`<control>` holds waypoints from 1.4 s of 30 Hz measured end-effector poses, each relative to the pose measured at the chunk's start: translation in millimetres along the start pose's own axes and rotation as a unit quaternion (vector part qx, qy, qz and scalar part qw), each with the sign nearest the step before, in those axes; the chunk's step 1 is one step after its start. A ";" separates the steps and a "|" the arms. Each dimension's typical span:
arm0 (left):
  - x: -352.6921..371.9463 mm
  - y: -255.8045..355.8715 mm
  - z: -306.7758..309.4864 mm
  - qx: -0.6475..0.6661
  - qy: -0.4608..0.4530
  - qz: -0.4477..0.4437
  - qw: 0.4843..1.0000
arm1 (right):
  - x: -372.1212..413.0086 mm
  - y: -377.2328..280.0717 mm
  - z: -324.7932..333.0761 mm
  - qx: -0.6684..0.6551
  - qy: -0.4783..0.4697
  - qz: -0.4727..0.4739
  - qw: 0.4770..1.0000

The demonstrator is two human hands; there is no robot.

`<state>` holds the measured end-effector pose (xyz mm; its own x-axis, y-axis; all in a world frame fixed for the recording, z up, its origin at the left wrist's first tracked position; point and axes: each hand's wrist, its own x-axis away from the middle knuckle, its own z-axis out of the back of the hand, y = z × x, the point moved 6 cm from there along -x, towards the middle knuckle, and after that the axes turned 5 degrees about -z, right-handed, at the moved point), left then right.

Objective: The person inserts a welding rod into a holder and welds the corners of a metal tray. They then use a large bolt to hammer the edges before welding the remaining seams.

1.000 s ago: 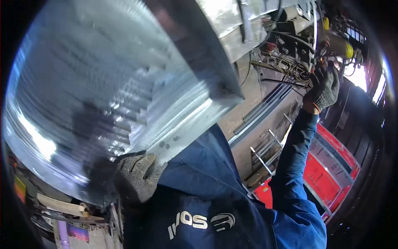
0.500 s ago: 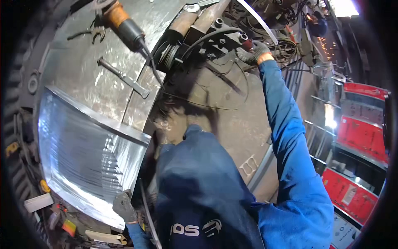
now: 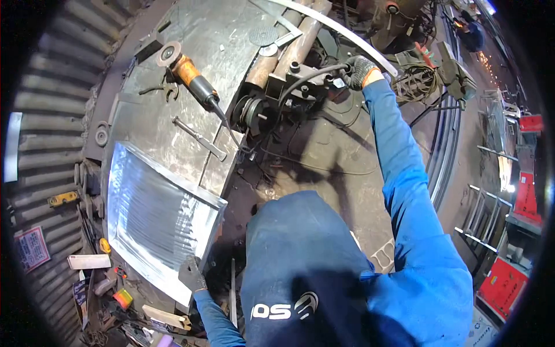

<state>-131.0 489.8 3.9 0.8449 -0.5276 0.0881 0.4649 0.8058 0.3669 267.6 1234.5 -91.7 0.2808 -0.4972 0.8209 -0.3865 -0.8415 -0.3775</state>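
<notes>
My right hand, in a grey glove, reaches forward to the end of a thick black cable at the bench side. Its fingers are curled round the cable's end, and the exact fitting under them is hidden. My left hand, also gloved, rests on the near corner of a shiny sheet-metal panel with a raised rim. Its fingers lie along the panel's edge. The panel sits on the metal bench.
An angle grinder lies on the bench near pliers and a hammer. Pipes and a cable reel line the bench side. A person works near sparks at far right. Red panels stand at right.
The view has shifted, showing more of the corrugated wall at left. My right hand has moved from beside a red fitting onto the cable's end. My left hand stays at the panel's corner.
</notes>
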 end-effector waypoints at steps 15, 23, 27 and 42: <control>3.6 1.0 6.3 0.068 0.019 -0.116 0.991 | 322.8 278.6 104.0 0.052 0.177 0.384 0.905; 4.8 -6.4 7.3 0.179 -0.023 -0.161 0.970 | 367.5 364.9 80.2 0.294 0.259 0.348 0.852; 5.7 -7.3 11.7 0.202 -0.036 -0.187 0.961 | 363.0 377.8 78.7 0.359 0.260 0.324 0.836; 4.4 -14.5 6.8 0.199 0.003 -0.234 0.952 | 316.7 362.3 33.2 0.656 0.322 0.393 0.558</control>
<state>-135.8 474.0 5.2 0.5721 -0.8010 -0.1763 0.6544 0.3162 0.6868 245.6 765.1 17.2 -0.0597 -0.9982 0.0060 0.9267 -0.0577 -0.3714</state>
